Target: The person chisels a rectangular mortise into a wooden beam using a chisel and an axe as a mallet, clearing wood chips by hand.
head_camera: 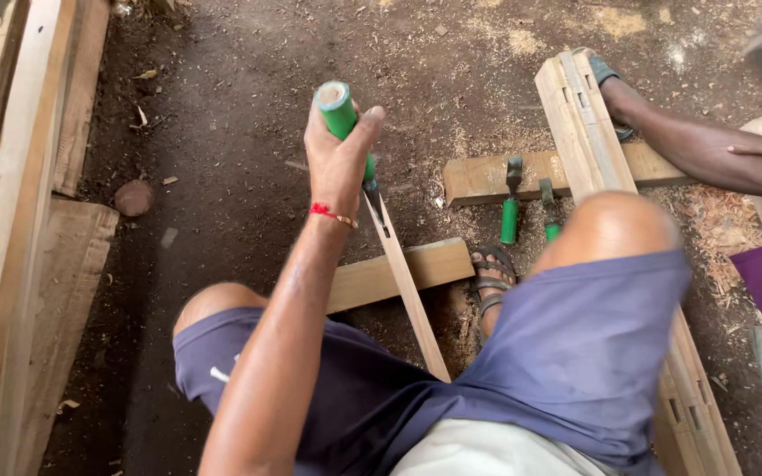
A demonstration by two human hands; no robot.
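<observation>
At centre frame the left hand grips a green-handled chisel, blade down against a thin wooden slat slanting over a block. The right hand is out of view. Two more chisels lie right of centre.

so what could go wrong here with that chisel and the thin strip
1. The left hand drives the green-handled chisel into a thin wood strip that rests across a block unclamped; it could slip or split.
2. The sandalled foot sits close beside the strip, so a slipped blade might reach it.
3. Two spare chisels lie loose near the foot.
</observation>
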